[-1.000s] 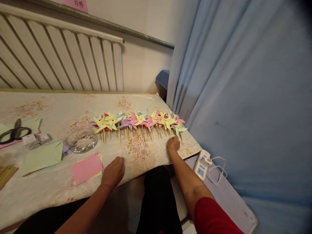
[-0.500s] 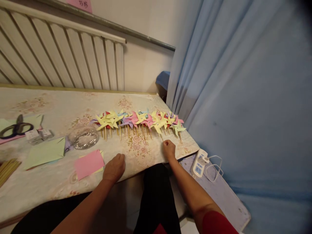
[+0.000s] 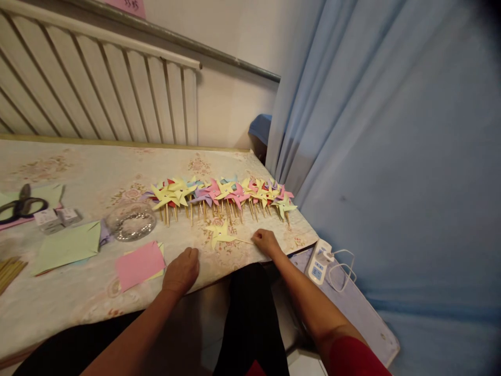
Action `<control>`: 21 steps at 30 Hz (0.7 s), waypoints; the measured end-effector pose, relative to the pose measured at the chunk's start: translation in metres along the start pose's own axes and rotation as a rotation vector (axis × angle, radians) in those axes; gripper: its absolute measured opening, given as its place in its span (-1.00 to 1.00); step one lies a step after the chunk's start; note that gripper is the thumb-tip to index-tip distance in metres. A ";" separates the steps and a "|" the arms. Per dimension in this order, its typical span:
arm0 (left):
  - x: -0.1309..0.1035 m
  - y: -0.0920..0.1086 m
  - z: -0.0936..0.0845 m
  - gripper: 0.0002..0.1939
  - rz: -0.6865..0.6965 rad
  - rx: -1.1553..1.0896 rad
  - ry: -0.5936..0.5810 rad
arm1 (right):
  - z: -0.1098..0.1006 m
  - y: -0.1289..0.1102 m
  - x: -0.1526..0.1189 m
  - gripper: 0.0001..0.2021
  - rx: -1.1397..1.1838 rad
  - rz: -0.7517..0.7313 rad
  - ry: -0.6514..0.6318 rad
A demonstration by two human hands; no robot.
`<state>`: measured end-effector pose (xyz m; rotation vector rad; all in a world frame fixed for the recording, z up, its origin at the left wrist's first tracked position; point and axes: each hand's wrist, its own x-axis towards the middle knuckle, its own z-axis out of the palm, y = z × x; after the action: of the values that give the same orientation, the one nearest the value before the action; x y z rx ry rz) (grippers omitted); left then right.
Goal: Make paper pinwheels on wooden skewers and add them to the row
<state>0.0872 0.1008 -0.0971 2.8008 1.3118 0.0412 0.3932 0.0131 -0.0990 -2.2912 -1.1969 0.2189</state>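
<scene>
A yellow paper pinwheel (image 3: 219,234) lies low over the flowered tablecloth, its thin stick pointing right. My right hand (image 3: 265,243) pinches the far end of that stick. Closed fingers on my left hand (image 3: 187,267) rest at the table's front edge, beside a stack of pink paper (image 3: 141,265); whether anything is in them is hidden. Behind both hands, a row of colourful pinwheels (image 3: 238,194) in yellow, pink, purple, blue and red spreads across the table, sticks towards me.
Left on the table (image 3: 94,167) are a round clear dish of metal pieces (image 3: 135,222), green paper (image 3: 70,245), small boxes (image 3: 49,220), black scissors (image 3: 24,206) and wooden sticks (image 3: 11,271). A power strip (image 3: 319,262) lies beyond the right edge, near a blue curtain (image 3: 391,156).
My right hand has moved slightly left and towards me, bringing one yellow pinwheel out from the row to the space in front of it. My left hand stays about where it was.
</scene>
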 end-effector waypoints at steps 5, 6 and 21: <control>0.001 0.000 0.000 -0.71 0.004 -0.001 -0.007 | -0.009 0.023 0.044 -0.78 0.014 0.184 0.209; 0.001 0.000 -0.001 -0.71 -0.002 -0.008 -0.013 | -0.009 0.026 0.052 -0.78 0.015 0.212 0.241; 0.002 -0.003 0.006 -0.68 -0.001 0.023 -0.012 | 0.011 0.022 0.090 -0.83 -0.050 0.373 0.322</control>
<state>0.0864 0.1037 -0.1034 2.8149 1.3195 0.0100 0.4578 0.0797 -0.1110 -2.4621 -0.6184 -0.0469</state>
